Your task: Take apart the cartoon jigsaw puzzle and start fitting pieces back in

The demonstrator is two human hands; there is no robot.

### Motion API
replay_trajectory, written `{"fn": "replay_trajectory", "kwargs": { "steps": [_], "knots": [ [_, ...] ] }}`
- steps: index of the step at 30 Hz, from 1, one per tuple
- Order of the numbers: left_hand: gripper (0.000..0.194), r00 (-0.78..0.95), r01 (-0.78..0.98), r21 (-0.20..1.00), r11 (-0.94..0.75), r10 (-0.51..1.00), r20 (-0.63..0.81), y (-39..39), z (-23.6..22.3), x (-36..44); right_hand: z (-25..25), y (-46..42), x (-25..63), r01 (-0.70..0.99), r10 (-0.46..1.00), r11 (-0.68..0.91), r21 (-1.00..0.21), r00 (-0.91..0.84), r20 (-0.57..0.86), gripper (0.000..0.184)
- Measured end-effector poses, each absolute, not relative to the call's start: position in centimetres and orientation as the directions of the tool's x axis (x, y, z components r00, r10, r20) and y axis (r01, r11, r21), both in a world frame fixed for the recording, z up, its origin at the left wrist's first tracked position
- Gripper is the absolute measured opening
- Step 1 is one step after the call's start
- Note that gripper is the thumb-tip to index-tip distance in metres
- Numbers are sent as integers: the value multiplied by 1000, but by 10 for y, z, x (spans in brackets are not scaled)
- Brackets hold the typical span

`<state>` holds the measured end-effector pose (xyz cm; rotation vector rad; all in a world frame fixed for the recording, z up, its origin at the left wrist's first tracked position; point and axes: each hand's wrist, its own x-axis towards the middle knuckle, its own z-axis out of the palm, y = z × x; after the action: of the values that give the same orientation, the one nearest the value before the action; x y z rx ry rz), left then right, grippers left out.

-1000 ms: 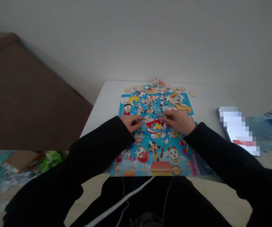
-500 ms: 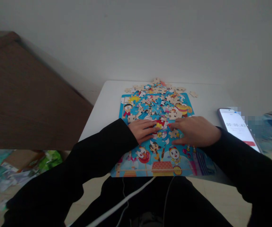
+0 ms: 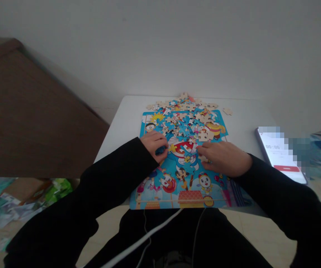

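Left hand point(image 3: 154, 144) and right hand point(image 3: 224, 157) bend over a white table point(image 3: 115, 128) bearing a puzzle board point(image 3: 160, 196), with loose pieces point(image 3: 191, 107) heaped across the board's far part and past its far edge. Near the board's middle, the left fingertips appear to pinch a yellow piece point(image 3: 173, 148); whether the right fingers grip anything cannot be told. Light, edge-held handling would likely serve best.

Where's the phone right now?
In the head view, the phone is at far right, near the table's right edge, right of the puzzle board and just beyond the right sleeve.
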<state>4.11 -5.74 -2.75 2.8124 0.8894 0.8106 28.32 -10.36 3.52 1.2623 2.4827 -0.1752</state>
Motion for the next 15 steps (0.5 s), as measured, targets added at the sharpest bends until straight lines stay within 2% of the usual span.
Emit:
{"fn": "replay_trajectory", "kwargs": {
  "steps": [2,4,7,9,12,15],
  "knots": [
    [11,643,572,192,-797,581,498,-53,-21,33,39,-102,284,804,762,594,30,-551,-339,17],
    [17,619,643,150,-751,626,475,-47,-17,22,43,-99,286,806,759,592,-24,-567,-321,18],
    [29,614,720,163,-675,729,303,-39,-16,6,42,-92,291,770,674,601,-215,-632,-382,13],
    [34,606,747,197,-635,772,192,-37,-17,0,38,-87,294,755,623,588,-289,-651,-433,12],
    [33,602,759,226,-611,790,117,-37,-18,-3,31,-85,297,777,659,594,-208,-618,-428,23],
    [31,561,779,274,-565,822,99,-39,-16,-2,29,-86,297,794,725,595,-126,-598,-341,33]
  ]
}}
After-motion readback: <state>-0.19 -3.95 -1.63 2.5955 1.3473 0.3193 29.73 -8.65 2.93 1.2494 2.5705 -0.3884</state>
